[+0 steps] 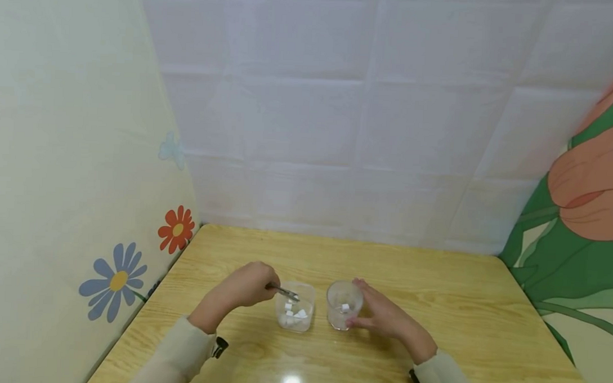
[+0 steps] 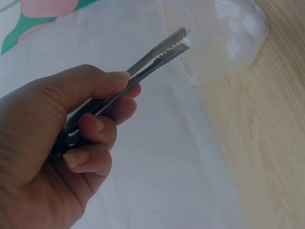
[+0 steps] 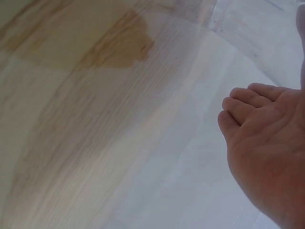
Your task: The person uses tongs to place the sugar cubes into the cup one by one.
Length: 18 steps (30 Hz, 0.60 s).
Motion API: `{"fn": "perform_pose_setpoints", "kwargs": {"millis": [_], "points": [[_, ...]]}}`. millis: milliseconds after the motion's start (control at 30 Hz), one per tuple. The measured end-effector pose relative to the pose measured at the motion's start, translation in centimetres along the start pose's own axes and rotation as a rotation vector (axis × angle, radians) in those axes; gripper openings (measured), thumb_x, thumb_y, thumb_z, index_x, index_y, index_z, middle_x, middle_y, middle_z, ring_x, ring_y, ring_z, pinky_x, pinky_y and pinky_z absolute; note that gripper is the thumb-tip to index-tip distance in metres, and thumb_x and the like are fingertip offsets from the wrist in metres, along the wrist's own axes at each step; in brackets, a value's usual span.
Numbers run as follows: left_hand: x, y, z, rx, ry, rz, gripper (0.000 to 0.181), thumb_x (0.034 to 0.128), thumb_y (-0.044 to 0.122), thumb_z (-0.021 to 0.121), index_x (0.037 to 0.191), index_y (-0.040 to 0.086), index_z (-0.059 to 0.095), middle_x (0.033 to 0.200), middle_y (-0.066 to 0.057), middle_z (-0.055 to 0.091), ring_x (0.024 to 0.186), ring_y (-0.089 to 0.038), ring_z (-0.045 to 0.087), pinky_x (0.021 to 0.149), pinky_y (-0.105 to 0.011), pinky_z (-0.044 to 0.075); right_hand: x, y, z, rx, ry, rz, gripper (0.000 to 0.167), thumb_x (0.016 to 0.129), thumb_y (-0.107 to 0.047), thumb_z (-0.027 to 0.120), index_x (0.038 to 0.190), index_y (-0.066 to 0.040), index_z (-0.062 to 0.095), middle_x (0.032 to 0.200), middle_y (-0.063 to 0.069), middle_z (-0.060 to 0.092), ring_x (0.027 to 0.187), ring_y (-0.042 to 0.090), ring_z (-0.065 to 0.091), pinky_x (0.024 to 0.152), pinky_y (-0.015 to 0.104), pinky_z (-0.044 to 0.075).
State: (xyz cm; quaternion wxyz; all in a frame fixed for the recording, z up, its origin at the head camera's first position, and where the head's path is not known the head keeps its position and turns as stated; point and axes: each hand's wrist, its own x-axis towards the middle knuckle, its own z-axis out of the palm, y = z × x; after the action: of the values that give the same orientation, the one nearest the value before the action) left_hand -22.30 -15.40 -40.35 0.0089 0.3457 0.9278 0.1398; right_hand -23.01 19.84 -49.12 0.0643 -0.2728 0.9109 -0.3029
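Left grip (image 1: 251,284) clamps tongs (image 1: 286,293); right grip (image 1: 384,315) clamps cup (image 1: 337,297), three o'clock from container (image 1: 308,296). Slack squeeze could drop cubes (image 1: 300,314).

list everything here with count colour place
wood table: 1, yellow-brown, lower half
square tub: 1, clear, on table
cubes: several, white, in tub
cup: 1, clear, right of tub
cube: 1 visible, white, in cup
tongs: 1, silver, tips at tub
creased sheet: 1, white, behind table
panels: 2, cream, left and right
flower prints: 2, blue and red, left
butterfly print: 1, pale blue, left
tulip print: at least 1, coral, right
sleeves: 2, cream, bottom
wrist devices: 2, black, near sleeves
left hand: 1, bare, gripping tongs
right hand: 1, bare, gripping cup
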Motion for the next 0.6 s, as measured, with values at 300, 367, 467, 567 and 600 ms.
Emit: {"fn": "perform_pose_setpoints", "kwargs": {"millis": [300, 367, 467, 567, 600], "points": [[0.1, 0.4, -0.9, 0.004, 0.036, 0.017, 0.04, 0.0953, 0.008, 0.068, 0.06, 0.021, 0.053, 0.058, 0.013, 0.04, 0.053, -0.002, 0.028, 0.055, -0.023, 0.032, 0.0, 0.1, 0.0, -0.005, -0.003, -0.005, 0.107, 0.084, -0.053, 0.076, 0.155, 0.009, 0.025, 0.16, 0.032, 0.025, 0.146, 0.049, 0.028, 0.116, 0.061, 0.025], [0.1, 0.6, -1.1, -0.002, 0.042, 0.018, 0.046, 0.0957, 0.008, 0.067, 0.058, 0.023, 0.045, 0.057, 0.013, 0.032, 0.053, -0.002, 0.025, 0.055, -0.022, 0.03, 0.0, 0.1, -0.1, -0.005, -0.002, -0.008, 0.107, 0.084, -0.053, 0.076, 0.155, 0.01, 0.026, 0.159, 0.032, 0.025, 0.146, 0.048, 0.028, 0.116, 0.061, 0.025], [0.2, 0.8, -1.4, -0.01, 0.053, 0.023, 0.05, 0.0964, 0.007, 0.065, 0.059, 0.025, 0.036, 0.058, 0.013, 0.024, 0.054, -0.002, 0.022, 0.055, -0.022, 0.027, -0.1, 0.1, -0.1, -0.002, -0.004, -0.008, 0.107, 0.084, -0.052, 0.076, 0.155, 0.01, 0.026, 0.159, 0.032, 0.025, 0.147, 0.048, 0.028, 0.116, 0.061, 0.025], [0.4, 1.0, -1.6, -0.009, 0.069, 0.03, 0.051, 0.0967, 0.006, 0.063, 0.061, 0.025, 0.032, 0.059, 0.012, 0.02, 0.054, -0.002, 0.019, 0.055, -0.022, 0.024, 0.0, 0.1, 0.0, 0.0, -0.005, -0.005, 0.107, 0.084, -0.052, 0.077, 0.155, 0.01, 0.026, 0.16, 0.031, 0.025, 0.147, 0.048, 0.027, 0.116, 0.06, 0.025], [0.5, 1.1, -1.7, -0.006, 0.077, 0.036, 0.05, 0.0964, 0.005, 0.063, 0.06, 0.025, 0.035, 0.059, 0.012, 0.022, 0.054, -0.002, 0.02, 0.055, -0.022, 0.025, 0.0, 0.1, 0.0, -0.002, -0.006, -0.006, 0.106, 0.084, -0.051, 0.077, 0.155, 0.01, 0.026, 0.16, 0.031, 0.025, 0.147, 0.048, 0.027, 0.116, 0.06, 0.025]]}}
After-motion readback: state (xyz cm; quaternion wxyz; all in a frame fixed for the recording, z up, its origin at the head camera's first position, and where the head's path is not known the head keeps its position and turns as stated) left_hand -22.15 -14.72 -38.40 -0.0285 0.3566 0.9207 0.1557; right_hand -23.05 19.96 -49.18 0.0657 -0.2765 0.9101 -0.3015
